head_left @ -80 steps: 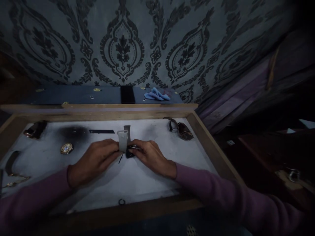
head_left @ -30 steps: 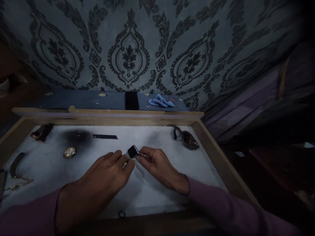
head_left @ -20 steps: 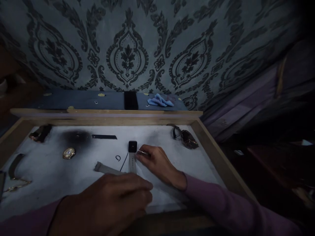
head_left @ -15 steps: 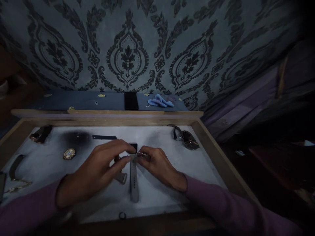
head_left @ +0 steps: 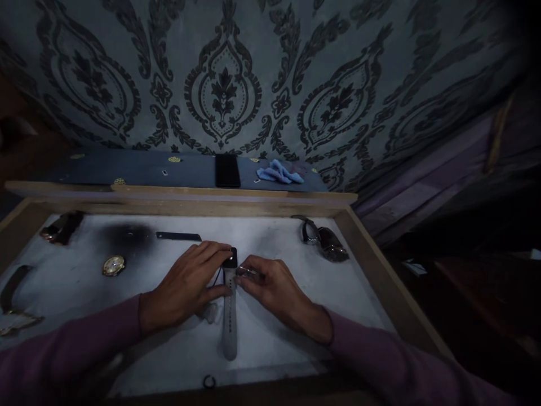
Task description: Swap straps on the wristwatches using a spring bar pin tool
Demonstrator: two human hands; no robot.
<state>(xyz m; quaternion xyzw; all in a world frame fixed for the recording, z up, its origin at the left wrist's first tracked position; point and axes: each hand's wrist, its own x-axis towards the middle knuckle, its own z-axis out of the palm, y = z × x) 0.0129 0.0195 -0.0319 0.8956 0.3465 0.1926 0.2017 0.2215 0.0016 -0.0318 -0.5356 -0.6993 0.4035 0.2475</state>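
Observation:
A smartwatch with a dark square face (head_left: 230, 258) and a long pale grey strap (head_left: 230, 332) lies lengthwise in the middle of the white-bottomed wooden tray. My left hand (head_left: 186, 285) grips it from the left, fingertips at the face and thumb on the strap. Close by on the right, my right hand (head_left: 274, 285) pinches a small, thin, shiny metal piece (head_left: 250, 274), its tip near the strap just below the face. The dim light hides its exact kind. Partly under my left hand lies a greyish flat object (head_left: 209, 312).
A gold-rimmed watch head (head_left: 114, 265), a dark-strapped watch (head_left: 62, 227) and a dark flat bar (head_left: 178, 236) lie left. Sunglasses (head_left: 332, 245) and another watch (head_left: 310, 232) sit right. A black ring (head_left: 209, 382) is in front. Behind are a phone (head_left: 227, 171) and blue cloth (head_left: 280, 172).
My left hand has shifted, its thumb now lower on the strap and its fingers flatter beside the watch face. My right hand keeps its pinch. The view has tilted slightly.

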